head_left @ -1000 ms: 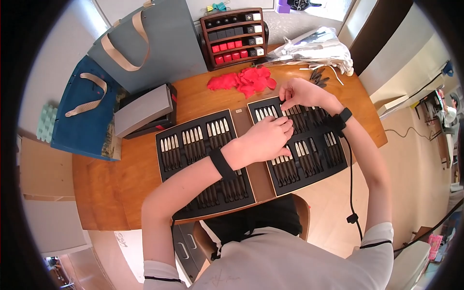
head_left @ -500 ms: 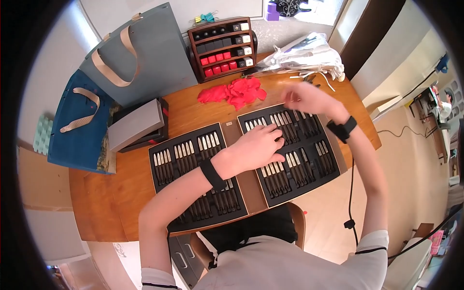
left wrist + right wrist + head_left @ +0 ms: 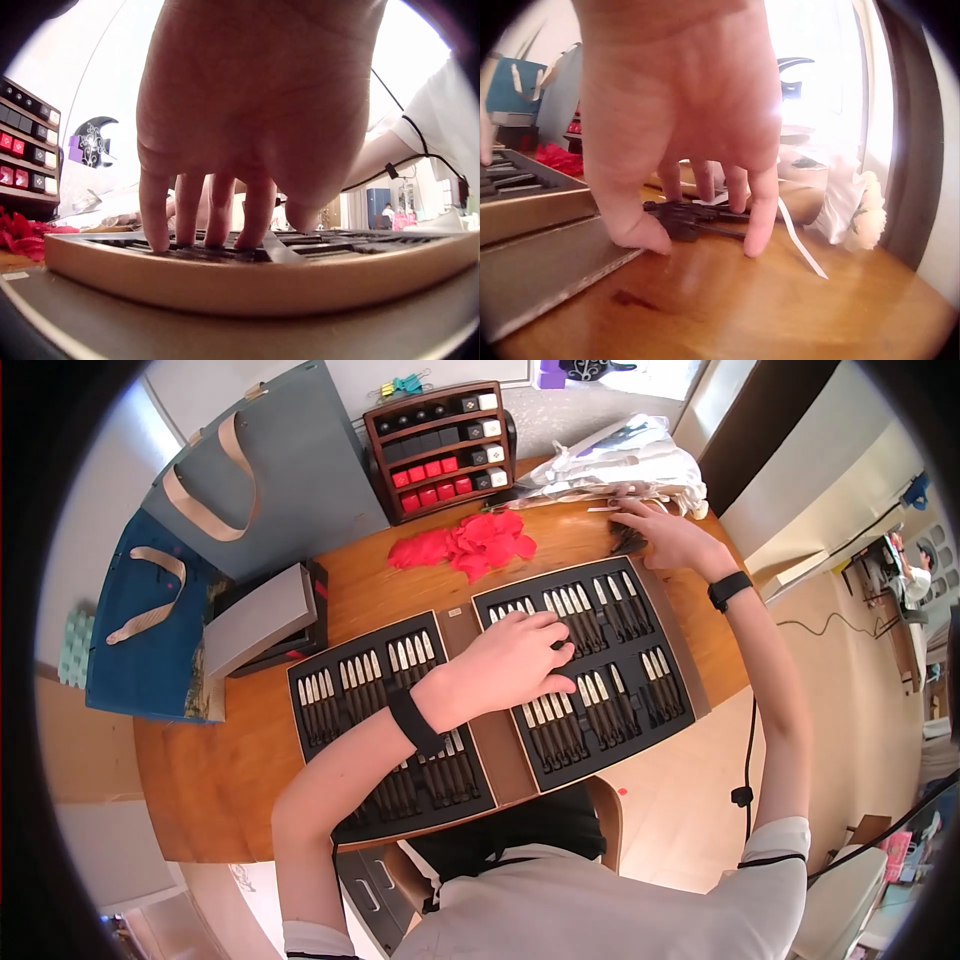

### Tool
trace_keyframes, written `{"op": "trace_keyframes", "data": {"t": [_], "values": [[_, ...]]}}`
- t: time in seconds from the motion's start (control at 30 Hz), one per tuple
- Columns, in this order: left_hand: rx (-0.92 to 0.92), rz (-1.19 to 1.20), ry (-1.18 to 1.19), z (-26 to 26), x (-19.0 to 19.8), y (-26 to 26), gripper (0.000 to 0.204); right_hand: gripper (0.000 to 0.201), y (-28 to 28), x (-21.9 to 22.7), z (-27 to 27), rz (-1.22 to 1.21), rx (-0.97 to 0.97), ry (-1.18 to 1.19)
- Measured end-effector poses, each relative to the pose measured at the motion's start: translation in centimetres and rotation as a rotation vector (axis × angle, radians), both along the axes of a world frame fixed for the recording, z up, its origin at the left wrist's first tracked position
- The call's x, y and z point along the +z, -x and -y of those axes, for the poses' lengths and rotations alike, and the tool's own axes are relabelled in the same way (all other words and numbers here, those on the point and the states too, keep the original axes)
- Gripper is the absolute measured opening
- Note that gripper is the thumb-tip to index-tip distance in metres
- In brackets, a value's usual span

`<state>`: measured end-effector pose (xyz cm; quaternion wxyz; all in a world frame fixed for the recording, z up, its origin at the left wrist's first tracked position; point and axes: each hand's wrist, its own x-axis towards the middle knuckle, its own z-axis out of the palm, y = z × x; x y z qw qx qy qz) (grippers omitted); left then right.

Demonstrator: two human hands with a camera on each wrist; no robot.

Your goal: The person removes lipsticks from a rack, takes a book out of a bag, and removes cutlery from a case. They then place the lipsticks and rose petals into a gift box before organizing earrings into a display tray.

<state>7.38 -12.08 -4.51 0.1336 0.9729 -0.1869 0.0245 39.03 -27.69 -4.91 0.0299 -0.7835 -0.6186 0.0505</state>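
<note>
Two black trays lie side by side in an open case, joined by a brown spine, and slim pieces with silvery tips and dark handles fill their slots in rows. Over the right tray, my left hand points its fingers down; in the left wrist view the left hand's fingertips touch the tray's contents. Behind that tray's right corner, my right hand reaches over a small pile of loose dark pieces. The right wrist view shows the right hand's thumb and fingers spread around the dark pieces.
Red petals lie behind the case. A wooden rack of small cubes stands at the back, with a white wrapped bouquet to its right. Grey and blue bags and a grey box are at the left.
My right hand has moved from the right tray's back edge to the loose dark pieces, where its fingers have lowered. My left hand stays over the right tray. The head view has shifted.
</note>
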Motion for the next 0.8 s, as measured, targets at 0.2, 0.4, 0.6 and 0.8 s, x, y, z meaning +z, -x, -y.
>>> {"op": "trace_keyframes", "data": {"t": [0.2,0.4,0.6,0.8], "values": [[0.006,0.017,-0.003,-0.1,-0.4,0.1,0.049,0.047,-2.0,-0.5,-2.4,-0.043,-0.02,-0.037],[0.0,0.026,0.005,-0.1,-0.6,0.1,0.046,0.037,-1.4,-1.4,-3.2,0.072,-0.022,-0.068],[-0.001,-0.017,0.004,-0.2,-0.4,0.1,0.05,0.032,-0.1,-1.6,-4.3,0.084,-0.018,-0.007],[-0.009,-0.054,-0.026,-0.2,0.1,0.4,0.055,0.029,-0.3,-1.9,-4.6,0.129,0.056,-0.055]]}}
